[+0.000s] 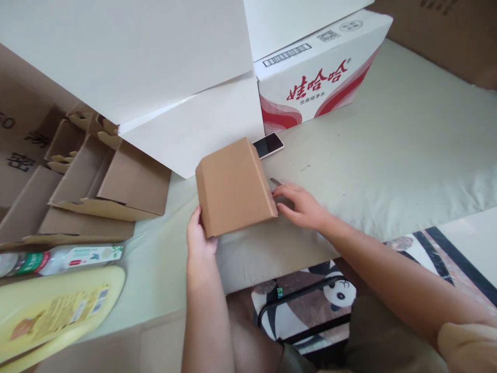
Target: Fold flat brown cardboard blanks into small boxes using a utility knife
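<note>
A small brown cardboard box (234, 186), closed with its flat top up, rests on the pale green sheet (388, 150) in the middle of the view. My left hand (200, 239) grips its near left corner. My right hand (301, 205) presses fingertips against its right side, near the bottom corner. A phone (268, 145) lies face up just behind the box, partly hidden by it. A thin dark object (275, 182) lies beside my right fingers.
Large white cartons (186, 124) and a white carton with red print (322, 77) stand behind. Folded brown boxes (97, 191) are stacked at left. A plastic bottle (62, 259) and a yellow bottle (54, 311) lie at the near left. A panda-print mat (334, 295) lies below.
</note>
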`<state>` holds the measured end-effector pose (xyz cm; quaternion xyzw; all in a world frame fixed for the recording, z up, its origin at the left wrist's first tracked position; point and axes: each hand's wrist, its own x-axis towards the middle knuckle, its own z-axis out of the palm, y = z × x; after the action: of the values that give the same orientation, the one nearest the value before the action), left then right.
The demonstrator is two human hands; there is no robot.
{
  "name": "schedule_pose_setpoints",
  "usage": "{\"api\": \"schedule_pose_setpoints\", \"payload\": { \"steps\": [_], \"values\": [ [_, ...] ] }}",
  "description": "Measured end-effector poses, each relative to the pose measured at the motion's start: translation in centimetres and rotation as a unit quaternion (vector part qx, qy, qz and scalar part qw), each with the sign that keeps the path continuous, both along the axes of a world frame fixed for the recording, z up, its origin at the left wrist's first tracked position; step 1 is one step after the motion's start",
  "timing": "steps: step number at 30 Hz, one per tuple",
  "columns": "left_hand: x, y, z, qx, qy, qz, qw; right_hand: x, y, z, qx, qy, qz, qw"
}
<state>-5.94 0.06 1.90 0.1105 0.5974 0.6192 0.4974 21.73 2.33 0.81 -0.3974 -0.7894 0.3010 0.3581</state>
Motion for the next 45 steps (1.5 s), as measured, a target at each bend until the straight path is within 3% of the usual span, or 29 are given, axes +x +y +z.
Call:
{"api": "schedule_pose_setpoints", "payload": {
  "steps": [2,7,11,14,18,22,26,34,40,45],
  "values": [
    [0.3,-0.2,0.6,0.007,-0.011,-0.018,1.000,-0.2,-0.2,-0.2,-0.010,-0.002,0.009,1.000],
    [1.2,-1.5,1.3,0.117,-0.021,-0.055,0.991,-0.1,-0.2,-0.5,-0.057,-0.030,-0.028,0.998],
    [1.4,-2.1,0.7,0.103,0.035,-0.089,0.990,-0.1,-0.2,-0.6,-0.072,-0.024,-0.056,0.996],
    [1.2,-1.8,0.5,0.093,0.020,-0.055,0.994,-0.2,-0.3,-0.5,-0.072,-0.027,-0.061,0.995],
    [0.9,-1.2,0.8,0.106,-0.022,-0.011,0.994,-0.4,-0.4,-0.6,-0.038,-0.040,-0.019,0.998],
    [0.9,-1.0,1.1,0.103,-0.063,-0.006,0.993,-0.5,-0.4,-0.7,-0.034,-0.053,0.009,0.998],
    [0.9,-1.1,1.1,0.092,-0.092,0.007,0.991,-0.5,-0.5,-0.4,-0.048,-0.042,-0.006,0.998],
    [1.3,-1.3,1.3,0.103,-0.101,-0.041,0.989,0.0,-0.8,-0.7,-0.061,0.060,-0.017,0.996],
    [2.2,-1.3,2.0,0.098,-0.142,-0.015,0.985,0.2,-0.6,-1.8,-0.052,0.058,0.002,0.997],
    [2.5,-1.3,2.3,0.099,-0.159,0.008,0.982,-0.2,-0.8,-1.6,-0.056,0.046,-0.019,0.997]
  ]
}}
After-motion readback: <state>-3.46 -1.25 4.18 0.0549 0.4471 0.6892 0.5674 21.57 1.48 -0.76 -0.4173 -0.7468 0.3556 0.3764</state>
